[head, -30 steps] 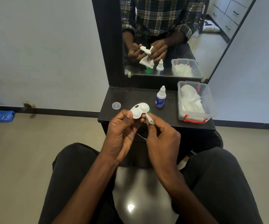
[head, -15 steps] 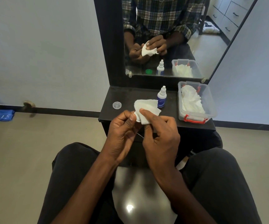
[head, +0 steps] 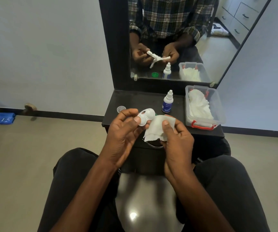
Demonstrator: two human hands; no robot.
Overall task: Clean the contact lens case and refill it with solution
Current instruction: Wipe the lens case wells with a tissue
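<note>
Half of the contact lens case [head: 144, 116] hidden under the tissue [head: 158, 129], with a green cap [head: 156, 114] barely peeking behind. Long axis slanted from lower left up toward the right, over the shelf edge [head: 206, 132]. Pinched at its near end by left hand [head: 125, 131]; tissue pinched by right hand [head: 176, 139] just beside.

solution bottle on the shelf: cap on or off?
On. The solution bottle stands upright on the black shelf with its white nozzle cap in place. Neither hand touches it.

White lens case [head: 144, 116], white tissue [head: 158, 129], blue-labelled bottle [head: 167, 103], red-latched box [head: 202, 125]
</note>
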